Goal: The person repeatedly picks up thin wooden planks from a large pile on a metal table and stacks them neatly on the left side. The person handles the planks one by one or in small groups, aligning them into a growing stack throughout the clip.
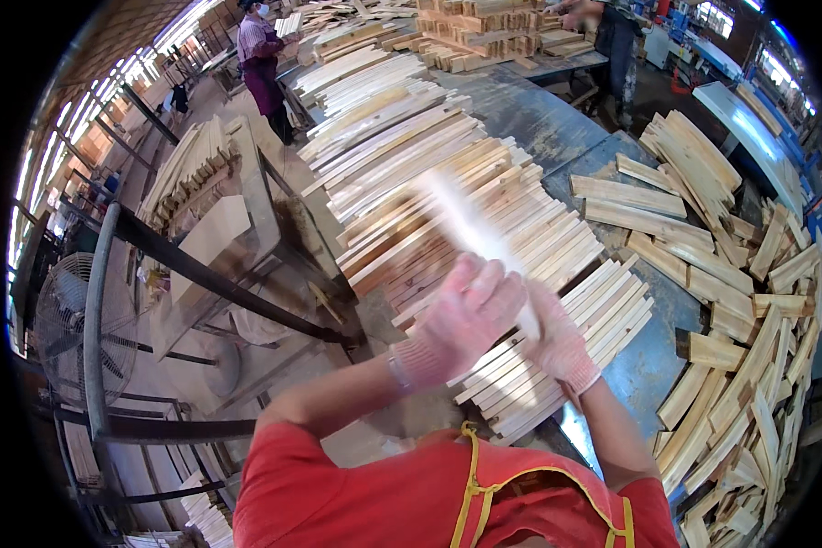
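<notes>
Over at eleven o'clock, there's a co-worker (262, 73) in a purple apron, on their feet! Swing to half past twelve: wooden blocks (475, 32) stacked in layers at the far end of the blue-grey counter (511, 114). Just past one, a second person (617, 59) in dark clothes. Two o'clock, a long pale panel (749, 137) slants away. And look at three: a sprawling heap of boards (735, 297), lying every which way! Ten o'clock, a side table (259, 187) bears a row of timber pieces (192, 173). Round to nine, a big caged fan (78, 338) behind a grey metal post (96, 310).
</notes>
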Available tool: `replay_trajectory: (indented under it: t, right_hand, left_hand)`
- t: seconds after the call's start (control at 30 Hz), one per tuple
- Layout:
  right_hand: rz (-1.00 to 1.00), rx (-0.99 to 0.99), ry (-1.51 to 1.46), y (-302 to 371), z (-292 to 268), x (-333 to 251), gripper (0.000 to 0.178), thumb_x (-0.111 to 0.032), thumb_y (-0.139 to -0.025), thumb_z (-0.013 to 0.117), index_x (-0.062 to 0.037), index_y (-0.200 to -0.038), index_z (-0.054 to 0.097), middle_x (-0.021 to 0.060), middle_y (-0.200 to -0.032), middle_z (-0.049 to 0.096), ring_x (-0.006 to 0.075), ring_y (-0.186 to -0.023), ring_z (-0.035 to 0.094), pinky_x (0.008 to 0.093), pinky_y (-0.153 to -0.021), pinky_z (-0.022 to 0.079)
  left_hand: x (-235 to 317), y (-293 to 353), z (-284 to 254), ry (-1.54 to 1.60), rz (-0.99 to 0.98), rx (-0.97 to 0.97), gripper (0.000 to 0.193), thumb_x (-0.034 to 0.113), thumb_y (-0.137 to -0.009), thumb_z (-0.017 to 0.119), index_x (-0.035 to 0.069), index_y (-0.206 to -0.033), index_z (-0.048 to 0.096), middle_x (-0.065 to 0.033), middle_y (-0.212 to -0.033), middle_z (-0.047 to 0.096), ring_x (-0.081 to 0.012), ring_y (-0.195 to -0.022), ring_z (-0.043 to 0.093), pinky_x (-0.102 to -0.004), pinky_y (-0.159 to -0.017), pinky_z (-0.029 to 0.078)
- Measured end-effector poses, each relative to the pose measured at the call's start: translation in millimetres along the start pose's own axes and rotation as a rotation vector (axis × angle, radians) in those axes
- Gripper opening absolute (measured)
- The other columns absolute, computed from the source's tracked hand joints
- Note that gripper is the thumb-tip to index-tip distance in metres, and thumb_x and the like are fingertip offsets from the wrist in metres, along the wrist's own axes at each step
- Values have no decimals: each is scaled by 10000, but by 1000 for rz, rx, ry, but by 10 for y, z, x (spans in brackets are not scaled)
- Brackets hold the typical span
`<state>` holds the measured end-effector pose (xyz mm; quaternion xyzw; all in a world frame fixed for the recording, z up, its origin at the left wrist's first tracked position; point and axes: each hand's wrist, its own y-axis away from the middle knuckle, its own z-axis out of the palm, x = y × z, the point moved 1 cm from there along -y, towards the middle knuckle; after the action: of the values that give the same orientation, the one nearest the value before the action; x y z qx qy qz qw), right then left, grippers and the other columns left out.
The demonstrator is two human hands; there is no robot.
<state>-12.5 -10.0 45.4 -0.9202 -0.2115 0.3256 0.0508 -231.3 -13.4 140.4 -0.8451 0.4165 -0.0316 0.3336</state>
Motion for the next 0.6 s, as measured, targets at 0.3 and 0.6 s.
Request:
replay_trajectory:
  t: [0.3,0.6]
  right_hand:
    - [526,476,-56,865,-650,97,753,-57,-834,722,-21,-1557,516,223,-1547,547,357,-1460,504,435,-1250,365]
    - [1002,344,-190,2857,381,1060,802,23,-883,702,45,-1617,379,244,-1614,478,343,-1525,443,443,-1270,325]
  left_hand:
    - [-1522,420,862,117,-523,-404,242,282,-996,628,132,-1179,682,-85,-836,722,-303,-739,703,-430,-625,566]
    - [-3386,585,1684,-35,-937,-566,572,163,-972,563,227,-1537,505,-175,-1071,771,-362,-1011,752,-500,-855,585]
